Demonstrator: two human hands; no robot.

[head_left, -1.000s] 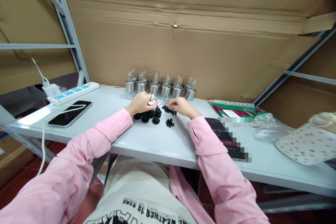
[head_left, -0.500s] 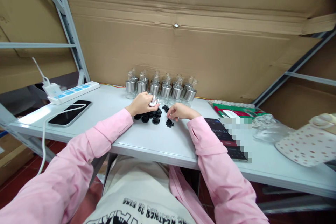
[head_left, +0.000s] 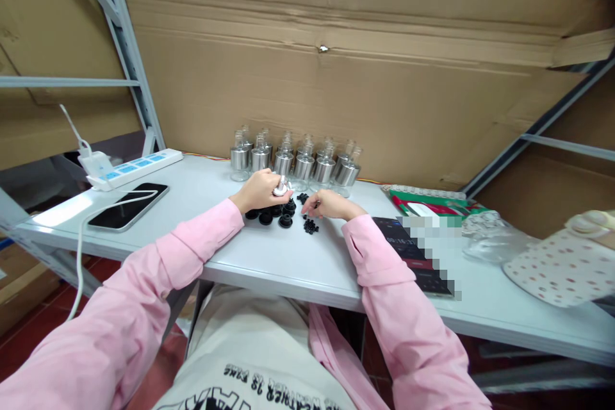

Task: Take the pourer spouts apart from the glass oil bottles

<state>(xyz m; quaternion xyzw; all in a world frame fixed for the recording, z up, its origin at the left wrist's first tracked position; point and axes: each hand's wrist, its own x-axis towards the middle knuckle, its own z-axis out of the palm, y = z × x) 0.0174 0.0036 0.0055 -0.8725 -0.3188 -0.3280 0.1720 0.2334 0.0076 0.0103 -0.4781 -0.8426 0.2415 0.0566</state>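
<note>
In my left hand (head_left: 261, 190) is a small white part (head_left: 280, 189), pinched between thumb and fingers above several black caps (head_left: 285, 220) on the table. My right hand (head_left: 328, 204) is just to the right, its thumb and fingertips pinched together above a small pile of tiny black pieces (head_left: 311, 225). Whatever those fingertips hold is too small to make out. Another little heap of black pieces (head_left: 302, 198) lies behind the gap between my hands. Several glass bottles with silver bands (head_left: 303, 166) stand upright in rows behind both hands.
On the left of the table (head_left: 288, 269) lie a phone (head_left: 129, 207) with a white cable and a power strip (head_left: 139, 168). To the right are a dark tablet-like screen (head_left: 413, 256), a red and green packet (head_left: 446, 204) and a dotted pouch (head_left: 562, 269). Cardboard (head_left: 336, 90) rises behind.
My right hand has shifted slightly to the left, toward my left hand. My left hand keeps its place with the white part.
</note>
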